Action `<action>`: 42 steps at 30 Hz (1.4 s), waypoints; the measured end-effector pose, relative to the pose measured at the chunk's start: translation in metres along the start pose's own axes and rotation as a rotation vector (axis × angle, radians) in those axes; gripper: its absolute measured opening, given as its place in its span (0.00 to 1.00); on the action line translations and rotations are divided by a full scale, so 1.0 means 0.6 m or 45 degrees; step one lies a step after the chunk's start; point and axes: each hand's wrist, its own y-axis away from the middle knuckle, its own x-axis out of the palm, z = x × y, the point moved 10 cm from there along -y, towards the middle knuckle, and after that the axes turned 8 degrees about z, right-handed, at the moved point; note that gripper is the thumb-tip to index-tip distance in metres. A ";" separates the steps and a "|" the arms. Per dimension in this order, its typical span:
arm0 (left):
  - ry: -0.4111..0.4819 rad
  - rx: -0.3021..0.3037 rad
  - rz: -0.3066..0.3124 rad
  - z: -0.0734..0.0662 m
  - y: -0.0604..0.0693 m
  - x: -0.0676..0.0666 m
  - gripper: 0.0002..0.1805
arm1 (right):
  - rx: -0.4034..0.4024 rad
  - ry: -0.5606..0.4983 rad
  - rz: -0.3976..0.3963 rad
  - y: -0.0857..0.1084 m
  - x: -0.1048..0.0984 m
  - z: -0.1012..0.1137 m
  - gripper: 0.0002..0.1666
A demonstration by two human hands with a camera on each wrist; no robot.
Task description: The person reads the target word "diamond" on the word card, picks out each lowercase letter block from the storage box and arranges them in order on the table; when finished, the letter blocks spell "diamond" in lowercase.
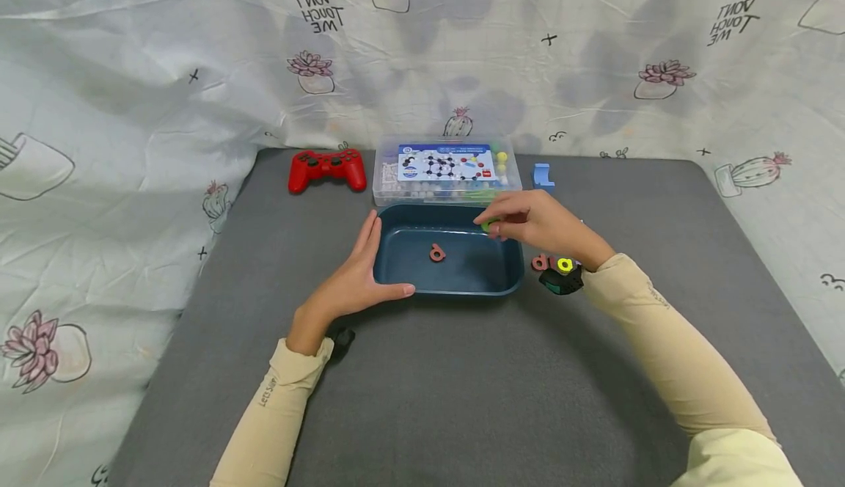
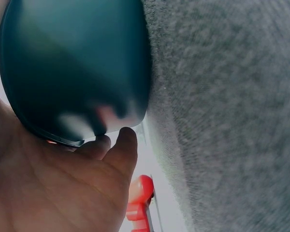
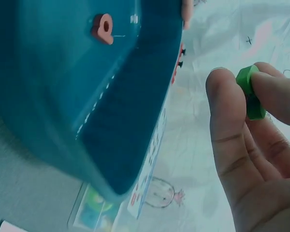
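My left hand (image 1: 350,282) rests against the left end of a dark teal tray (image 1: 449,294), fingers straight along its side and thumb on the near rim. In the left wrist view, the fingertips touch the outer wall of the tray (image 2: 77,58). Over the tray's far right part, my right hand (image 1: 528,217) pinches a small green piece (image 3: 252,92) between thumb and fingers; its full shape is hidden. On the tray floor lies a reddish-brown letter piece (image 1: 437,253), shaped like a d or a.
Right of the tray lie another reddish-brown letter piece (image 1: 540,262) and a yellow piece (image 1: 565,265), partly hidden by the wrist gear. Behind stand a clear plastic box (image 1: 445,171) with a molecule label, a red game controller (image 1: 327,170) and a blue holder (image 1: 543,176).
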 end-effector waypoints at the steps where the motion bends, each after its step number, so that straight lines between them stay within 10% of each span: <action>1: 0.001 -0.001 0.002 -0.001 0.000 0.000 0.72 | 0.012 -0.007 -0.005 0.004 -0.001 -0.003 0.14; 9: 0.011 -0.011 0.026 -0.012 0.003 -0.002 0.72 | 0.201 -0.010 -0.040 0.025 -0.010 -0.028 0.15; 18: 0.005 -0.024 0.030 -0.015 0.005 -0.005 0.73 | 0.179 0.051 -0.129 0.029 -0.019 -0.024 0.08; 29: 0.010 -0.035 0.032 -0.019 0.007 -0.011 0.72 | 0.142 -0.127 -0.140 0.042 -0.023 -0.028 0.16; 42: -0.002 -0.045 0.034 -0.016 0.005 -0.010 0.72 | 0.229 -0.519 -0.407 0.090 -0.039 -0.070 0.16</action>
